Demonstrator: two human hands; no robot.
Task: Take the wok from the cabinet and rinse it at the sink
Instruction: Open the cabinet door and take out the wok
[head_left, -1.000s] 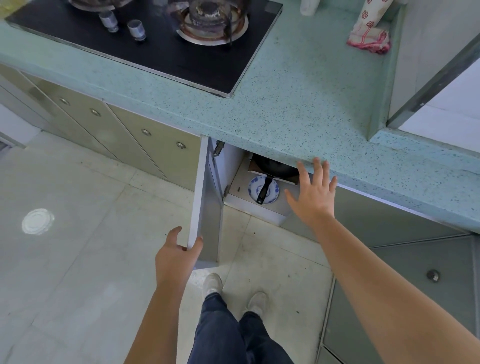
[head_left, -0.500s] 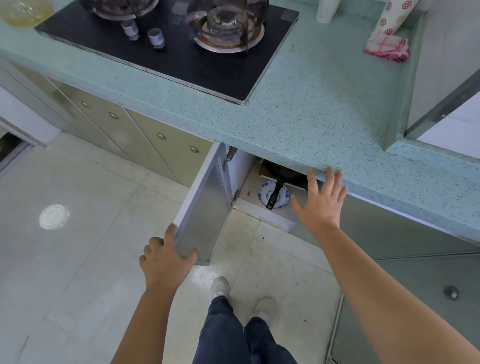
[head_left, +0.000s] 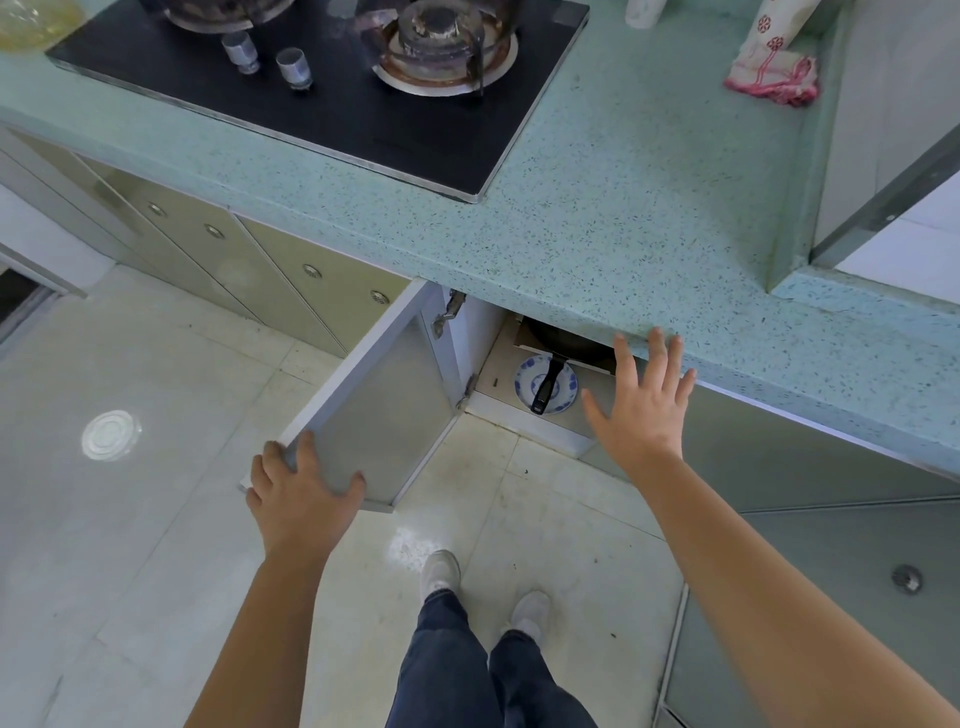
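My left hand (head_left: 304, 501) gripped the door (head_left: 374, 410) corner, right hand (head_left: 641, 410) hung with fingers (head_left: 657, 353) spread under the counter (head_left: 597, 208) edge, and the wok (head_left: 569, 340) sat inside the cabinet with its handle (head_left: 548, 387) over a plate (head_left: 522, 382), which I feared dragging out.

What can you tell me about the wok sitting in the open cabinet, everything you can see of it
Only part of the wok shows: a dark, rounded pan body tucked under the countertop edge, which hides most of it. Its black straight handle points out toward the cabinet opening and lies across a blue-and-white plate. It looks like dark metal with a plastic-looking grip. It seems to rest on a sheet of cardboard. Neither hand touches it; the right hand hovers open just beside it.
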